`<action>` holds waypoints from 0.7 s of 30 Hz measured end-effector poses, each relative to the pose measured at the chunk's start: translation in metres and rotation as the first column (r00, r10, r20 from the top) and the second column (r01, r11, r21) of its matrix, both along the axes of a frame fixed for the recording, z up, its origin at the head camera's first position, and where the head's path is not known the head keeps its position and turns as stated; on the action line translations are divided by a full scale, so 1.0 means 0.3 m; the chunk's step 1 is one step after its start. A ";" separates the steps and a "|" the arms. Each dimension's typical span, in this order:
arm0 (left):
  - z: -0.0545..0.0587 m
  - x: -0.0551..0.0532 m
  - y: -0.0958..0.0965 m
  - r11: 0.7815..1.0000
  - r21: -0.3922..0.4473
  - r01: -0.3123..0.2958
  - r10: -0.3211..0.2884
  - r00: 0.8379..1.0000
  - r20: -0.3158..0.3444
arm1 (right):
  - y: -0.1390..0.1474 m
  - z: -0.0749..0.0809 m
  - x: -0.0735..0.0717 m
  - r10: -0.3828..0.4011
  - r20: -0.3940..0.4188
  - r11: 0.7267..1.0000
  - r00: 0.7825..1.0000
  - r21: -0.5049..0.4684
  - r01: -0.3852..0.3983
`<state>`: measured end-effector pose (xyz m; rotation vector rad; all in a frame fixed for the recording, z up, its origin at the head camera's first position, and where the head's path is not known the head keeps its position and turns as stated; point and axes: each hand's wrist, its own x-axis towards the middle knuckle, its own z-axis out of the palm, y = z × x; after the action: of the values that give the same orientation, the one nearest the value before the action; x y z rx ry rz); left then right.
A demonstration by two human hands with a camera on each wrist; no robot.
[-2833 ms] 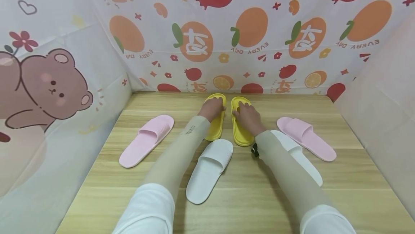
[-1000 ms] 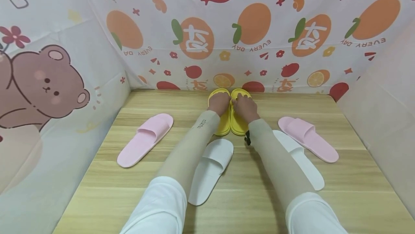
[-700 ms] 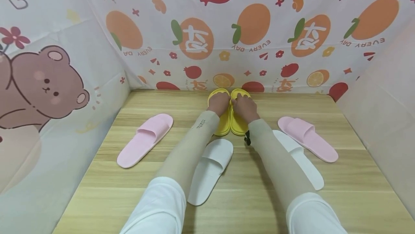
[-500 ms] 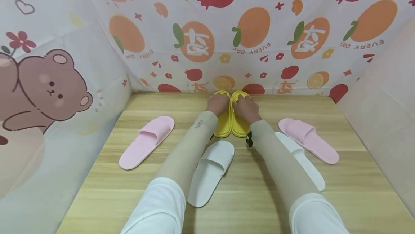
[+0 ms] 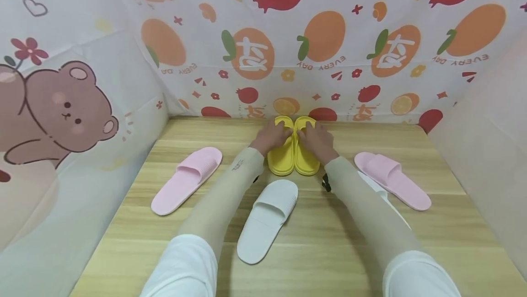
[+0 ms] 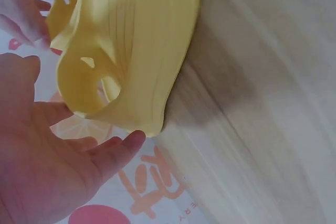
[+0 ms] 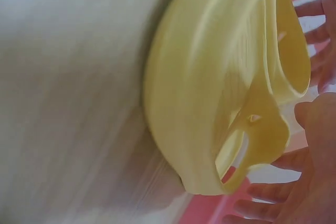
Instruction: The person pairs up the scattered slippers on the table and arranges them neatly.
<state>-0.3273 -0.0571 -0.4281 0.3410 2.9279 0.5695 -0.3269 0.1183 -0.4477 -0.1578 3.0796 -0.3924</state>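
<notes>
Two yellow slippers, the left one (image 5: 281,163) and the right one (image 5: 307,164), stand side by side with toes toward the patterned wall. At the outer side of the left slipper's strap is my left hand (image 5: 269,137), thumb over the strap area. In the left wrist view its fingers (image 6: 118,158) are spread loosely beside the strap and front edge. My right hand (image 5: 319,141) is at the right slipper's outer side. The right wrist view shows its fingers (image 7: 262,208) extended and loose next to the strap (image 7: 262,129). Both hands partly cover the slippers' straps.
A white slipper (image 5: 265,224) lies slanted in front of the yellow pair. Another white slipper (image 5: 372,182) is mostly hidden under my right forearm, against a pink slipper (image 5: 393,180). The other pink slipper (image 5: 187,181) lies at left. Fabric walls (image 5: 288,50) enclose the wooden floor (image 5: 313,251).
The yellow slippers, apart at first, were brought together. Since half a second ago both hands have loosened from the straps and moved outward, the left hand to the left, the right to the right.
</notes>
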 end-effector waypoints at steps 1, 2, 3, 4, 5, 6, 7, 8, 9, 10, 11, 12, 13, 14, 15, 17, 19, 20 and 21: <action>0.001 0.010 -0.011 1.000 0.008 0.001 -0.001 1.000 -0.004 | -0.002 0.002 0.012 0.014 -0.006 1.000 1.000 0.007 -0.014; 0.000 0.020 -0.020 1.000 0.016 0.001 0.000 1.000 -0.013 | -0.003 0.003 0.023 0.031 -0.014 0.999 0.999 0.017 -0.031; -0.001 0.030 -0.028 1.000 0.021 0.003 -0.002 1.000 -0.023 | -0.002 0.005 0.036 0.045 -0.024 0.999 0.999 0.025 -0.044; -0.002 0.040 -0.035 1.000 0.025 0.009 -0.008 0.999 -0.033 | -0.001 0.007 0.049 0.055 -0.033 0.998 0.998 0.035 -0.053; -0.002 0.050 -0.041 0.999 0.031 0.017 -0.015 0.999 -0.045 | 0.003 0.009 0.061 0.061 -0.042 0.997 0.997 0.043 -0.059; -0.001 0.060 -0.043 0.999 0.037 0.027 -0.025 0.998 -0.049 | 0.007 0.012 0.072 0.064 -0.053 0.997 0.997 0.051 -0.061; 0.000 0.069 -0.044 0.998 0.040 0.041 -0.039 0.998 -0.055 | 0.014 0.015 0.084 0.065 -0.064 0.996 0.996 0.058 -0.061; 0.000 0.079 -0.043 0.998 0.042 0.056 -0.054 0.997 -0.063 | 0.021 0.019 0.095 0.066 -0.076 0.996 0.995 0.067 -0.061; 0.002 0.091 -0.040 0.996 0.044 0.072 -0.069 0.996 -0.064 | 0.028 0.023 0.107 0.068 -0.085 0.996 0.994 0.072 -0.062; 0.004 0.101 -0.039 0.995 0.047 0.085 -0.082 0.995 -0.063 | 0.034 0.027 0.117 0.072 -0.091 0.995 0.993 0.074 -0.066; 0.006 0.113 -0.036 0.995 0.037 0.096 -0.094 0.993 -0.066 | 0.040 0.030 0.126 0.081 -0.099 0.995 0.992 0.071 -0.074; 0.009 0.125 -0.033 0.994 0.032 0.104 -0.102 0.993 -0.067 | 0.046 0.032 0.134 0.091 -0.105 0.994 0.990 0.070 -0.084; 0.011 0.138 -0.031 0.993 0.023 0.112 -0.110 0.991 -0.072 | 0.052 0.034 0.143 0.101 -0.110 0.993 0.989 0.072 -0.093; 0.013 0.151 -0.028 0.993 0.011 0.119 -0.118 0.990 -0.076 | 0.057 0.035 0.152 0.108 -0.112 0.992 0.988 0.075 -0.100; 0.014 0.165 -0.027 0.992 0.002 0.126 -0.125 0.989 -0.073 | 0.063 0.035 0.162 0.116 -0.115 0.991 0.987 0.079 -0.108; 0.016 0.193 -0.024 0.989 -0.030 0.147 -0.148 0.986 -0.077 | 0.077 0.032 0.183 0.127 -0.118 0.989 0.985 0.085 -0.118; 0.014 0.222 -0.022 0.984 -0.053 0.170 -0.173 0.982 -0.077 | 0.092 0.029 0.210 0.135 -0.111 0.988 0.985 0.095 -0.125; 0.012 0.237 -0.023 0.982 -0.064 0.179 -0.184 0.980 -0.072 | 0.101 0.027 0.225 0.143 -0.111 0.986 0.983 0.101 -0.132; 0.010 0.253 -0.026 0.979 -0.073 0.188 -0.193 0.979 -0.067 | 0.110 0.023 0.240 0.150 -0.109 0.984 0.983 0.113 -0.138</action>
<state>-0.2513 -0.0648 -0.4250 0.6386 2.9301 0.4396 -0.2548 0.1512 -0.4408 -0.4126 3.1671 -0.2223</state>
